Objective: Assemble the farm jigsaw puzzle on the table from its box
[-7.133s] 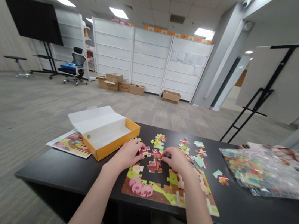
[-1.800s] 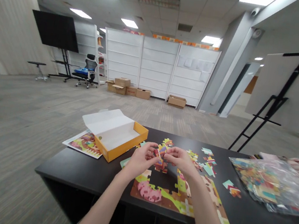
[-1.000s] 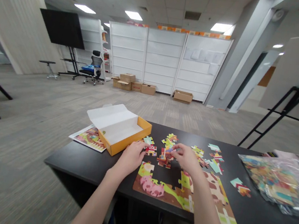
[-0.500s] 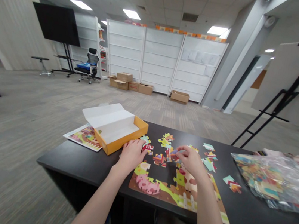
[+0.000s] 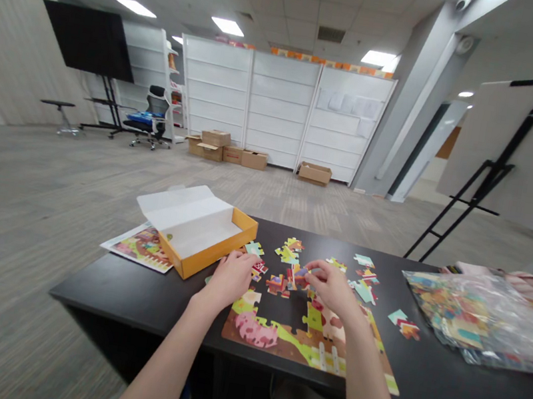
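Fingers curled, my left hand [image 5: 232,278] is at a red puzzle piece with a white cross mark [image 5: 260,267], just right of the box; its fingertips are partly hidden. My right hand [image 5: 332,289] pinches a purple and red puzzle piece [image 5: 300,276] between thumb and fingers. Below that piece lies an orange and red puzzle piece [image 5: 276,285]. The partly joined jigsaw puzzle [image 5: 256,330], with a pink pig and a white fence, lies toward the table's front edge and has a gap in its middle. My right forearm covers part of it.
An open yellow box [image 5: 218,246] stands at the left on a printed picture sheet [image 5: 145,248]. Loose yellow-green pieces [image 5: 290,252] and light blue pieces [image 5: 364,291] lie toward the back. Two pieces [image 5: 404,324] sit near a clear plastic bag of pieces [image 5: 466,312] on the black table [image 5: 130,292].
The view has swung slightly right. The red piece at my left hand has turned to a slant. My right hand still holds its piece, close to the same spot over the puzzle.
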Action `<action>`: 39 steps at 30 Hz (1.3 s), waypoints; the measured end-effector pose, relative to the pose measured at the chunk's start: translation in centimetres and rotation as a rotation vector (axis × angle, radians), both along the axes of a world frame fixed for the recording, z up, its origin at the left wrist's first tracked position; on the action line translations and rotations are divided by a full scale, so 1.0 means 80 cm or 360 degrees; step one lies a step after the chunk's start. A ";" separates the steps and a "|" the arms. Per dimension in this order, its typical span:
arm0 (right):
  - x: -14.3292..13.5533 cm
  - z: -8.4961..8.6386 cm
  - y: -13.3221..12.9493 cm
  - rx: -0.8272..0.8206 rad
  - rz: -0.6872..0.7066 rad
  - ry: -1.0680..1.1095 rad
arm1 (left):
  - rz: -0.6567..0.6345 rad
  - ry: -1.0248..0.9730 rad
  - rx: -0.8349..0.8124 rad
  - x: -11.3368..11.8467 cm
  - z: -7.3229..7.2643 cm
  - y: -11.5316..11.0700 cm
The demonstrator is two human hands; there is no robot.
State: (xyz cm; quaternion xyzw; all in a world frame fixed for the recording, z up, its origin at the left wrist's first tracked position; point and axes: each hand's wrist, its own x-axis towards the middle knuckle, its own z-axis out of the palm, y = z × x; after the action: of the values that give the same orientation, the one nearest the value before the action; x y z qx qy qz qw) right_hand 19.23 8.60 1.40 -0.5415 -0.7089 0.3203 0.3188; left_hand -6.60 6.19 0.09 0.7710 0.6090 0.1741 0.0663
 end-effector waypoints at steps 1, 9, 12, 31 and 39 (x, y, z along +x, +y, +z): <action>-0.001 0.000 -0.001 0.0002 0.0004 -0.0007 | -0.0028 0.0017 0.0005 -0.001 -0.001 0.000; -0.004 0.001 -0.003 0.0052 -0.0022 -0.0061 | -0.0086 -0.0230 0.0013 -0.014 -0.011 0.013; -0.003 0.001 -0.003 0.0092 -0.0016 -0.0075 | -0.0131 -0.0661 0.0047 -0.016 -0.012 0.017; -0.061 0.006 -0.017 0.0090 0.0238 0.0199 | -0.0147 -0.2116 -0.0527 0.007 0.020 0.000; -0.066 0.005 -0.016 0.0068 0.0205 0.0225 | -0.0186 -0.2116 -0.0522 0.007 0.015 0.002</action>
State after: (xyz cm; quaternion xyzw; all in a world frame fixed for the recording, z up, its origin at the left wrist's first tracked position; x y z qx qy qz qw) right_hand 13.96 7.31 1.82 -0.4638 -0.7247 0.3623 0.3583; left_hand -6.01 6.32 1.31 0.5118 0.4149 0.5120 0.5511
